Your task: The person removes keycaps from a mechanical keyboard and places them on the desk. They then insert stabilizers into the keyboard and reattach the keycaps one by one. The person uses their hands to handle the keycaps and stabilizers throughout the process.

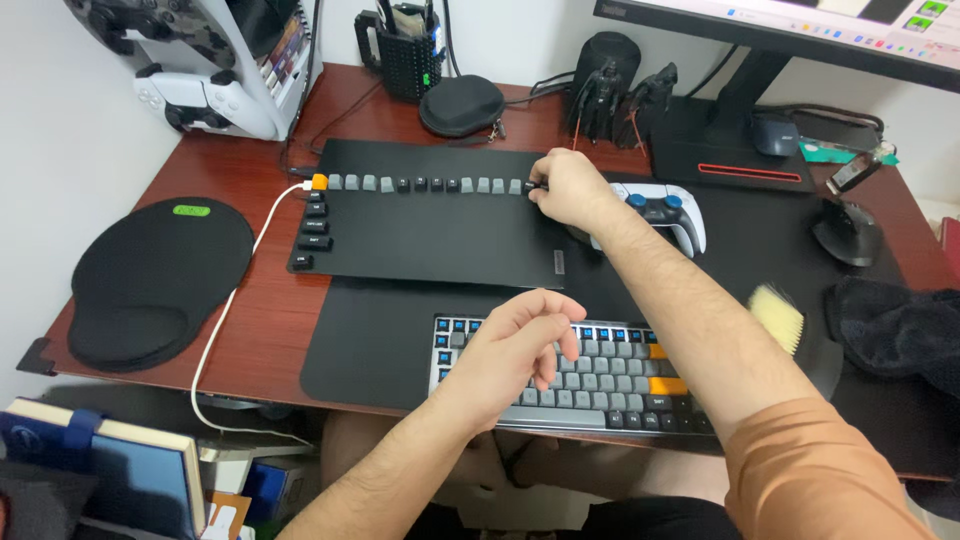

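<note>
R hand [568, 188] is stretched out to the far end of a row of loose keycaps [420, 184] laid along the top edge of a black desk mat [440, 240] — fingertips pinched narrow on a dark keycap [531, 186] at the row's right end. L hand [520, 350] hovers loosely curled over the mechanical keyboard [560, 375], holding nothing, fingers half bent.

Risks, as I judge them: caps sit close together, so a nudge from the R hand could knock the neighbours out of order or skew the row. R forearm crosses just above the white game controller [665, 215] — could bump it into the mat. A short column of caps [311, 235] on the mat's left edge lies near the white cable [235, 300]; a tug on that cable may scatter them.
</note>
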